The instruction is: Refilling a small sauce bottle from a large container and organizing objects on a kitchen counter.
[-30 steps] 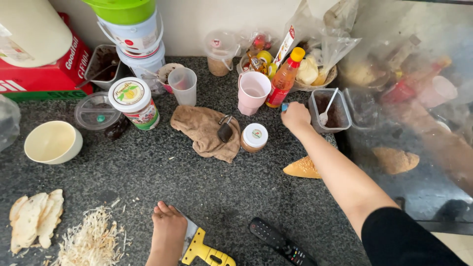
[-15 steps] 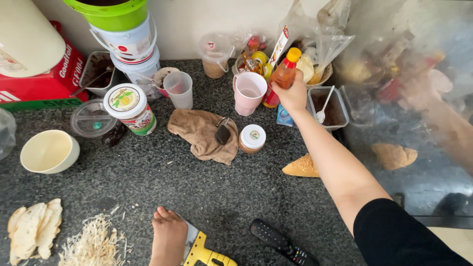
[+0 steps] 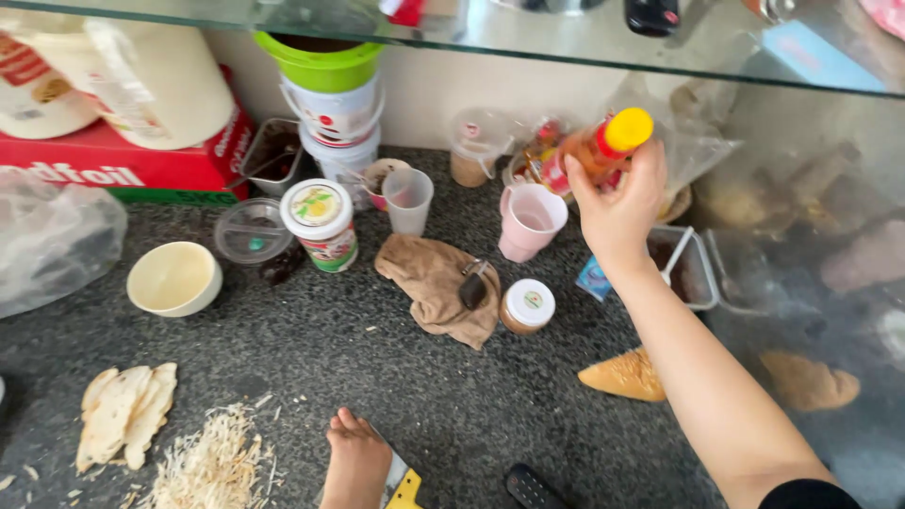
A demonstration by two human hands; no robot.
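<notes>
My right hand [image 3: 617, 212] is raised above the dark speckled counter [image 3: 424, 396] and grips an orange squeeze bottle with a yellow cap [image 3: 603, 146], lifted and tilted over the back right. Just left of it stands a pink cup [image 3: 530, 221]. My left hand [image 3: 356, 462] rests at the near edge on a yellow-handled tool [image 3: 403, 485], fingers curled on it. A small jar with a white lid [image 3: 526, 306] and a crumpled brown cloth [image 3: 438, 287] lie between the hands.
A cream bowl [image 3: 174, 278], a lidded tub [image 3: 320, 224], a clear cup [image 3: 408, 200], stacked buckets [image 3: 330, 94] and a red box [image 3: 104, 155] crowd the back. Flatbread pieces [image 3: 123, 415] and shreds [image 3: 212, 462] lie near left. A bread piece [image 3: 624, 374] and dark remote [image 3: 533, 488] sit near right.
My right hand reached to the back, took the orange bottle and lifted it up off the counter. The left hand stayed on the yellow tool.
</notes>
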